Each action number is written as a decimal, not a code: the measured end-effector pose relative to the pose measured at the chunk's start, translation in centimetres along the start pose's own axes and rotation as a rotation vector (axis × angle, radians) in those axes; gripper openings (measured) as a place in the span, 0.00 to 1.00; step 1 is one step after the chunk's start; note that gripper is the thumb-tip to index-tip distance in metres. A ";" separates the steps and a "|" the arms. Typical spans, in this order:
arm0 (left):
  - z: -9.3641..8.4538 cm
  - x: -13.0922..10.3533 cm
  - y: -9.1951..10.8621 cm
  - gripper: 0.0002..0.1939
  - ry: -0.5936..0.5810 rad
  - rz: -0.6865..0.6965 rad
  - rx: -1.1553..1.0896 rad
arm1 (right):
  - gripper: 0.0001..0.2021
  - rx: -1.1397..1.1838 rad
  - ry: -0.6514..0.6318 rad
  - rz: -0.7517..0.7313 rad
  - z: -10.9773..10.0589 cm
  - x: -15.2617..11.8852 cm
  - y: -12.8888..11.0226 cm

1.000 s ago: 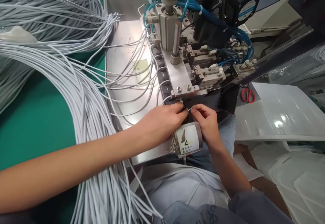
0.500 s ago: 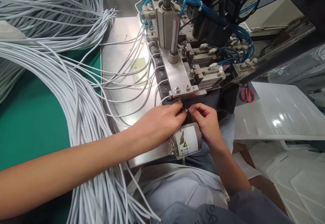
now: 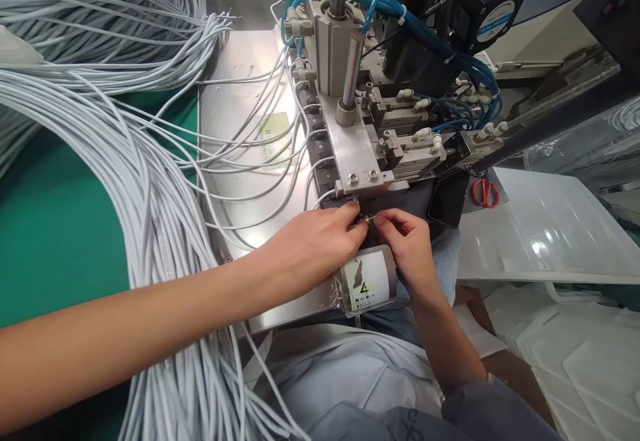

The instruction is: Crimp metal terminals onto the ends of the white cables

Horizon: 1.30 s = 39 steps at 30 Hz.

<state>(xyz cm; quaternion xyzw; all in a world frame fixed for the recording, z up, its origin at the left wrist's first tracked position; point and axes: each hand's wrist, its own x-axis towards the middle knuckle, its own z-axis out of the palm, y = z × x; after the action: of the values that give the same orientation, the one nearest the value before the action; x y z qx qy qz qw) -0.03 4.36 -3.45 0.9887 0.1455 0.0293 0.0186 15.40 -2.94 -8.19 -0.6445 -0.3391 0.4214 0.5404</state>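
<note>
Below the clamp plate: just off centre, at about five o'clock, two bare hands are meeting over a small workpiece.
Wire end: it is showing as a thin, shiny tip between the hands, at five o'clock.
Right hand: at four o'clock, its thumb and forefinger are pinching together on the wire end.
Left hand: at six o'clock, its thumb and forefinger are curling close beside the wire end; whether they are gripping anything cannot be told.
Cables at the block: several white cables are already running from nine o'clock to the black block at twelve; these are apparently placed.
Cable bundle: a thick mass is lying from ten round to seven o'clock; how many of its cables are waiting and how many are finished is not showing.
Progress: the wire end is apparently being worked on by hand, and this piece is looking unfinished.
Warning label: at five o'clock, it is bearing a yellow-and-black mark and characters apparently reading 当心机, the rest being too small.
Yellow-green sticker: at eleven o'clock, it is carrying sideways print, not legible.
Round sticker: at one to two o'clock, it is showing white and blue; no brand is readable.
</note>
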 end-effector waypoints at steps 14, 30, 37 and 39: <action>-1.1 0.7 0.2 0.17 -0.190 -0.053 0.023 | 0.08 0.078 -0.037 0.089 0.2 0.4 0.0; -2.3 0.3 1.2 0.12 -0.248 -0.140 0.025 | 0.13 -0.002 -0.256 -0.024 -0.1 1.5 0.0; -3.8 -0.1 1.5 0.08 -0.292 -0.252 0.077 | 0.11 -0.183 0.001 -0.163 -0.8 0.2 -0.3; -3.6 -0.2 1.5 0.09 -0.256 -0.289 0.082 | 0.09 -0.253 0.267 -0.274 -0.9 -2.8 -0.6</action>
<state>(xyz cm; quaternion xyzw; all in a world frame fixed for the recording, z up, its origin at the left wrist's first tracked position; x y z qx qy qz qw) -0.05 2.99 0.18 0.9532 0.2832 -0.1057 0.0009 15.10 -5.68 -7.02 -0.7049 -0.3993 0.2092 0.5477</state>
